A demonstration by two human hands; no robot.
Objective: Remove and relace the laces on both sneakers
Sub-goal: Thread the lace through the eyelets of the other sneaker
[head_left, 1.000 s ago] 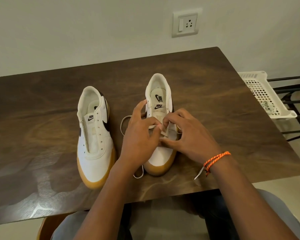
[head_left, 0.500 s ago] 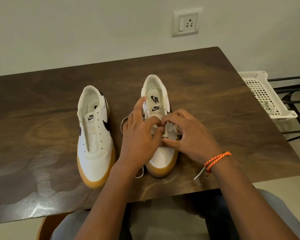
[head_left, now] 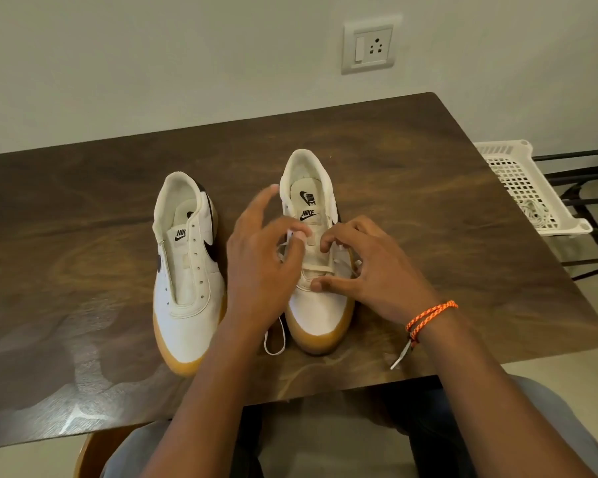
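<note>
Two white sneakers with gum soles stand on the dark wooden table (head_left: 411, 188), toes toward me. The left sneaker (head_left: 187, 281) has bare eyelets and no lace. On the right sneaker (head_left: 320, 315) a white lace (head_left: 275, 339) crosses the lowest eyelets as one bar, and a loop of it lies on the table by the toe. My left hand (head_left: 256, 270) pinches a stretch of lace between thumb and finger beside the tongue. My right hand (head_left: 373, 270) curls over the shoe's right eyelet side, thumb on the vamp; a lace end shows among its fingers.
A white plastic basket (head_left: 525, 188) sits on a black metal rack right of the table. A wall socket (head_left: 368, 46) is behind. The table's near edge runs just above my knees, and a wooden chair edge (head_left: 90, 453) shows at bottom left.
My hands have drawn apart over the right sneaker. The left hand rose toward the tongue with the lace, uncovering the lace bar across the lowest eyelets.
</note>
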